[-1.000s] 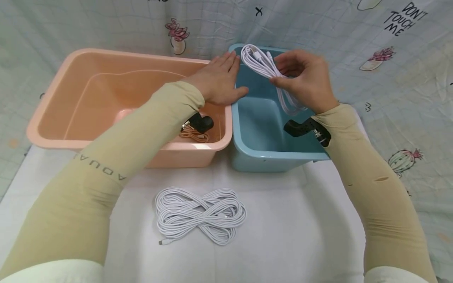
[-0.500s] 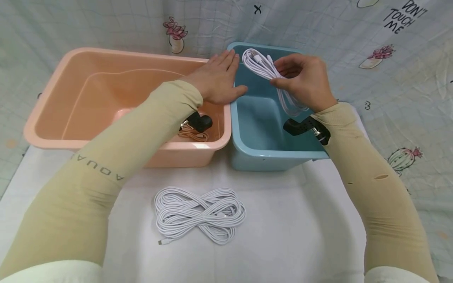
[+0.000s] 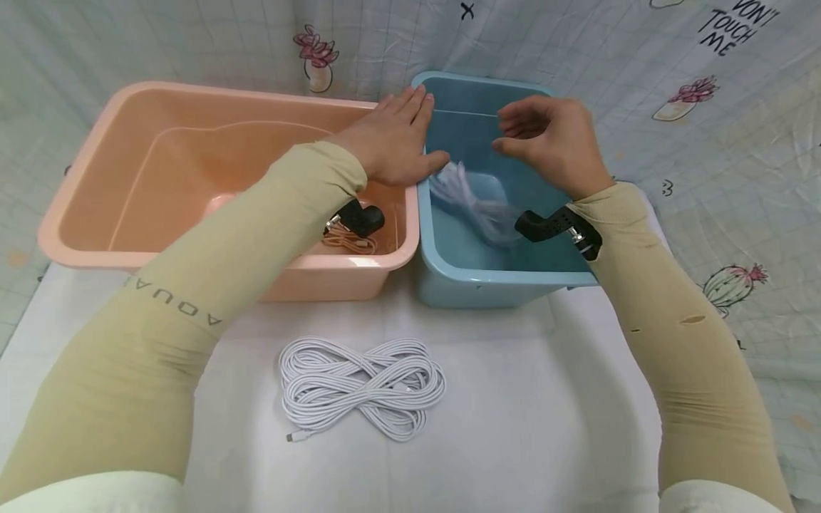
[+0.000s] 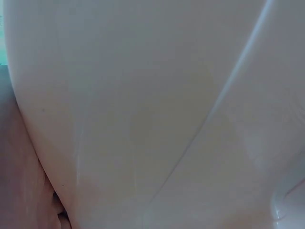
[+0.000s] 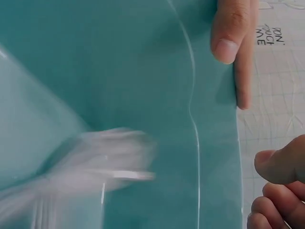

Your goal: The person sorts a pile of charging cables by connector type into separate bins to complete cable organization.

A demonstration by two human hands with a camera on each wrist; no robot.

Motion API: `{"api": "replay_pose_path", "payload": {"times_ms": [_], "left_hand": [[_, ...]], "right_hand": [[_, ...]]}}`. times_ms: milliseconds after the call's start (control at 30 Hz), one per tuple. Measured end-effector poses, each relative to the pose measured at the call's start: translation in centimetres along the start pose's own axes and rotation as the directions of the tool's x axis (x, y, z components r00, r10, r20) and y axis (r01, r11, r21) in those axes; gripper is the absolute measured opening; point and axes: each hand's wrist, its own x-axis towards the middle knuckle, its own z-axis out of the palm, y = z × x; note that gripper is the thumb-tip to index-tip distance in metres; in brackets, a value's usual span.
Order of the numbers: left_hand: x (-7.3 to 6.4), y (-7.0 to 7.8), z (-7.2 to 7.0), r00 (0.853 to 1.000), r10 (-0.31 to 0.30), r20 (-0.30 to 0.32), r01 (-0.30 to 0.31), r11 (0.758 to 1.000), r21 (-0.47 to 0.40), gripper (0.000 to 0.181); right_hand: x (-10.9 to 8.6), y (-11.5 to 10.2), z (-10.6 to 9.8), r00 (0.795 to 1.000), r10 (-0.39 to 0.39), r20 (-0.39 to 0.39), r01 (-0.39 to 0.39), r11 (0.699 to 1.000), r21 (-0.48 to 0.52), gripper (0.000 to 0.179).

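Observation:
A bundled white cable (image 3: 477, 203), blurred by motion, is dropping inside the blue bin (image 3: 507, 276); the right wrist view shows the same blurred cable (image 5: 105, 157). Above that bin is my right hand (image 3: 551, 146), fingers loosely curved, thumb apart, holding nothing. My left hand (image 3: 394, 142) lies with straight fingers across the touching rims of the orange bin (image 3: 212, 100) and the blue one. In the right wrist view the left thumb (image 5: 228, 36) shows at the blue rim. The left wrist view holds mostly the orange bin's wall (image 4: 157, 105).
Another white cable (image 3: 362, 388), coiled in a figure eight, lies on the white tablecloth (image 3: 513, 399) in front of the bins. An orange cable (image 3: 349, 241) sits inside the orange bin, partly covered by the left wrist's black camera mount (image 3: 362, 219). A printed curtain (image 3: 385, 43) hangs behind.
My right hand has let go of the bundled white cable, which has fallen from the fingers down into the blue bin. The left hand stays on the rims.

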Motion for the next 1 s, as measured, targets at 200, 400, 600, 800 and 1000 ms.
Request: {"api": "replay_pose_path", "payload": {"times_ms": [200,400,600,800,1000], "left_hand": [[0.1,0.1,0.0,1.0,0.0,0.002,0.0,1.0,0.015,0.088],[0.1,0.1,0.0,1.0,-0.006,0.005,0.006,1.0,0.012,0.087],[0.0,0.1,0.0,1.0,-0.014,0.004,0.014,1.0,0.001,0.087],[0.1,0.3,-0.1,1.0,-0.01,0.026,0.01,1.0,-0.008,0.087],[0.0,0.2,-0.2,1.0,-0.015,0.027,0.015,1.0,-0.011,0.087]], "right_hand": [[0.0,0.1,0.0,1.0,-0.006,0.004,0.006,1.0,0.012,0.042],[-0.1,0.1,-0.1,1.0,-0.019,0.01,0.019,1.0,0.02,0.04],[-0.2,-0.2,-0.1,0.999,-0.046,0.012,0.045,0.998,0.041,0.039],[-0.7,-1.5,-0.4,0.991,-0.132,-0.015,0.133,0.99,0.039,0.036],[-1.4,-3.5,-0.7,0.969,-0.248,-0.018,0.249,0.968,0.034,0.034]]}}
